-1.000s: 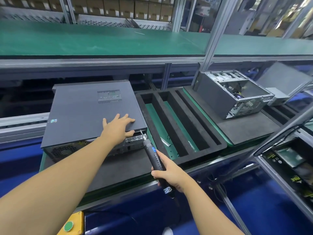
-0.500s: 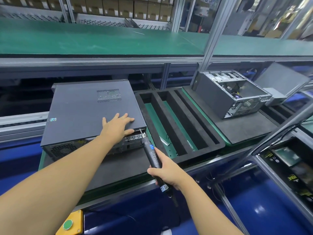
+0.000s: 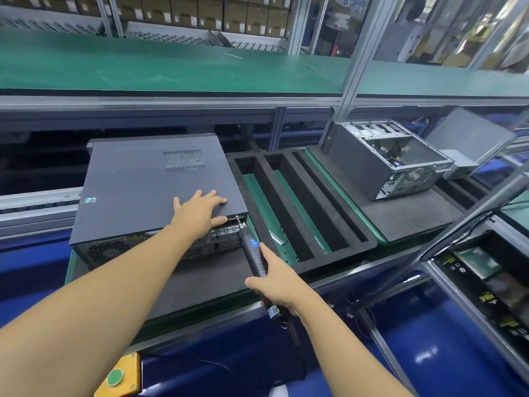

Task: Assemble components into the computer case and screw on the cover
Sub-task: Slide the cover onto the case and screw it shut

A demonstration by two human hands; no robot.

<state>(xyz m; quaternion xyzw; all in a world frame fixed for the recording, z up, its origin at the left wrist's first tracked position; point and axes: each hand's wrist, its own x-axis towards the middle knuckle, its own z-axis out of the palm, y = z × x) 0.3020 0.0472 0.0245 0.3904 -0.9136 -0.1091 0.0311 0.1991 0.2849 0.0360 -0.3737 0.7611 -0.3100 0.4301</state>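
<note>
Screwdriver (image 3: pixel 255 257) gripped in right hand (image 3: pixel 279 285): keep bit square on rear screw (image 3: pixel 237 217) while flat left hand (image 3: pixel 200 209) pins cover (image 3: pixel 143 179).

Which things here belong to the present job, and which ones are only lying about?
Job: closed computer case, left hand flat on top; electric screwdriver, gripped by right hand, tip at the case's near corner.
Lying about: open computer case; black foam tray; green button.

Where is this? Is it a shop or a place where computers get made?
Most likely a computer factory's assembly line. A closed computer case and an open case sit in a row, the right hand holds an electric screwdriver, and cardboard boxes are stacked behind.
</note>
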